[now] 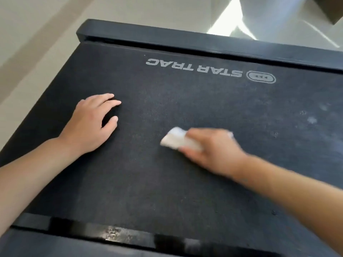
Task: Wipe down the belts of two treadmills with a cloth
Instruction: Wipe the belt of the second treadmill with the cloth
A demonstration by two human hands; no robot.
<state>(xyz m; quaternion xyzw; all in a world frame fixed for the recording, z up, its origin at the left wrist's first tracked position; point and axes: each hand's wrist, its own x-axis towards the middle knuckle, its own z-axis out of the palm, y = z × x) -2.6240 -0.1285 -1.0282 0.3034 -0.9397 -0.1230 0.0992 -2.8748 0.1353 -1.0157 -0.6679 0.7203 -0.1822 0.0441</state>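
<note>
Right hand (213,151) grips a folded white cloth (176,140) on the dark textured treadmill belt (167,182); left hand (92,123) rests flat, fingers relaxed, further left.

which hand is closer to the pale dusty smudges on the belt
Right. The right hand, holding the white cloth, is mid-belt with the pale smudges a short way off on its outer side. The left hand rests flat by the belt's opposite edge, far from them.

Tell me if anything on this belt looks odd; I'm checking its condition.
Pale, dusty smudges mark the treadmill belt toward its right side, beyond the cloth. No visible tears or damage.
</note>
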